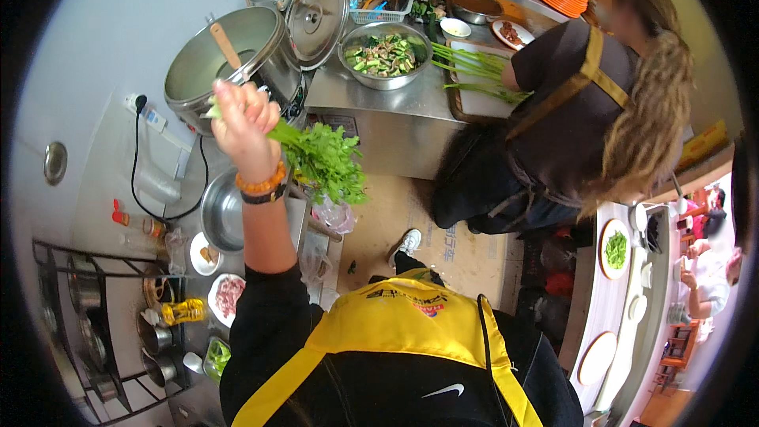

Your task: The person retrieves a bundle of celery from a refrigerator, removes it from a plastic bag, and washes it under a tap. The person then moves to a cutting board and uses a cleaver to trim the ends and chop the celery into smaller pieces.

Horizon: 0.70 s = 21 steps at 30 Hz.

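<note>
Raised at the left, my left hand is closed around the stalks of a bunch of leafy celery. Its leaves spread out to the right, and a pale cut end pokes out left of the fingers. Just beyond the hand stands a large steel pot with a wooden-handled utensil across its rim. Below the wrist lies an empty steel basin, partly covered by my forearm. My right hand is out of view. A steel bowl of cut green vegetables stands on the far counter.
A co-worker bends over long green stalks on a tray at the far right. A steel lid leans by the pot. Plates of meat and an oil bottle are at the left; a plate of greens is at the right.
</note>
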Each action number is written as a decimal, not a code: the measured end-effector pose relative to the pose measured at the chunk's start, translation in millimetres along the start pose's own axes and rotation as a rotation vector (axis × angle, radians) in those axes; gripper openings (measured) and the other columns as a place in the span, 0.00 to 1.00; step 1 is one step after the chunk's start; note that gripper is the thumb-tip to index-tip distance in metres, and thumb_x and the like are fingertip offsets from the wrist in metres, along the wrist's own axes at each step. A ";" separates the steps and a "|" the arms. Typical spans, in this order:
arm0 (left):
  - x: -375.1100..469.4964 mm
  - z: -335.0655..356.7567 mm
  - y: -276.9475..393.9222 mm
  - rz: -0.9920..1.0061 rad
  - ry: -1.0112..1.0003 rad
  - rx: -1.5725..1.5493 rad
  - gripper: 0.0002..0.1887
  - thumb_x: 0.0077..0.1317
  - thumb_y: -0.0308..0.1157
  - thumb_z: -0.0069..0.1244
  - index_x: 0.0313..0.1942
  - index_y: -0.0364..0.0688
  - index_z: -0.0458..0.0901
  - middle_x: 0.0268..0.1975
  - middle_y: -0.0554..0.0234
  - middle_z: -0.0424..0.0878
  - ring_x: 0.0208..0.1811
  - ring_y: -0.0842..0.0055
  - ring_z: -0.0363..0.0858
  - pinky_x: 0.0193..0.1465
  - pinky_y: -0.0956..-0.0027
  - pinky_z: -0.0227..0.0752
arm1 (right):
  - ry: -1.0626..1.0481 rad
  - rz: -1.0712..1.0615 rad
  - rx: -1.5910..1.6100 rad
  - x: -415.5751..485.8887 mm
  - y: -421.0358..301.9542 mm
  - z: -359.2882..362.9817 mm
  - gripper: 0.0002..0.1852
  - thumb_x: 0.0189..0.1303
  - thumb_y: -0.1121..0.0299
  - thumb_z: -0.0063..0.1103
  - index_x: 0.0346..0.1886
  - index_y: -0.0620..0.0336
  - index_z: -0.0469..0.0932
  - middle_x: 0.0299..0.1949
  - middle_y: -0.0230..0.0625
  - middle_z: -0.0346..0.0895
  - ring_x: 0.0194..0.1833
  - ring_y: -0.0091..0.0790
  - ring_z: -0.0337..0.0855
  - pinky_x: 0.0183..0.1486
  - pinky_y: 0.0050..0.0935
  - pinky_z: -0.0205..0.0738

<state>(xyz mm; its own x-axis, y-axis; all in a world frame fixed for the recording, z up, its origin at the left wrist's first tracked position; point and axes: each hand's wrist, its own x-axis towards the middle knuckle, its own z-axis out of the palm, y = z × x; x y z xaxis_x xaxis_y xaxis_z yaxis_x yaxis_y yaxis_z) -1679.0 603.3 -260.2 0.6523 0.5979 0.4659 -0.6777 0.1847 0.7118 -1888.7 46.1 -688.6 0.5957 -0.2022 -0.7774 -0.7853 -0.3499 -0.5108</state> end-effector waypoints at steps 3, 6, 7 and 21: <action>50.9 31.8 -42.9 0.020 -0.165 0.128 0.20 0.73 0.42 0.35 0.20 0.46 0.58 0.15 0.77 0.55 0.14 0.90 0.49 0.14 0.81 0.43 | 0.013 0.010 0.016 28.1 -41.1 -2.8 0.08 0.59 0.71 0.55 0.41 0.59 0.77 0.35 0.34 0.76 0.35 0.35 0.80 0.31 0.36 0.76; 97.1 62.3 -89.1 0.045 -0.239 0.257 0.14 0.71 0.38 0.41 0.29 0.40 0.70 0.17 0.77 0.61 0.15 0.93 0.55 0.15 0.84 0.48 | 0.030 0.018 0.034 46.8 -85.8 -5.5 0.09 0.59 0.72 0.54 0.42 0.58 0.77 0.36 0.35 0.76 0.36 0.36 0.80 0.32 0.37 0.76; 112.5 70.4 -104.2 0.011 -0.294 0.281 0.12 0.71 0.37 0.42 0.31 0.39 0.74 0.18 0.80 0.63 0.16 0.95 0.56 0.16 0.84 0.48 | 0.034 0.024 0.041 49.5 -98.2 -7.2 0.09 0.59 0.72 0.54 0.43 0.58 0.77 0.36 0.35 0.76 0.37 0.37 0.80 0.32 0.37 0.77; 217.6 100.8 -467.2 -0.108 -0.920 1.286 0.22 0.64 0.51 0.43 0.34 0.38 0.80 0.33 0.40 0.80 0.38 0.47 0.78 0.42 0.49 0.72 | 0.248 0.144 0.179 36.1 -152.5 29.9 0.11 0.60 0.71 0.54 0.46 0.59 0.76 0.38 0.37 0.77 0.36 0.36 0.80 0.33 0.34 0.76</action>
<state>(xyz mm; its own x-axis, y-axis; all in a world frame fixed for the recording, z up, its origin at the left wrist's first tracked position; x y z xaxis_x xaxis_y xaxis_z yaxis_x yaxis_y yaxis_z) -1186.2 568.5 -438.4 0.9742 -0.1195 0.1915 -0.2003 -0.8484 0.4899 -1752.5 119.5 -649.8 0.4818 -0.4622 -0.7445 -0.8686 -0.1397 -0.4754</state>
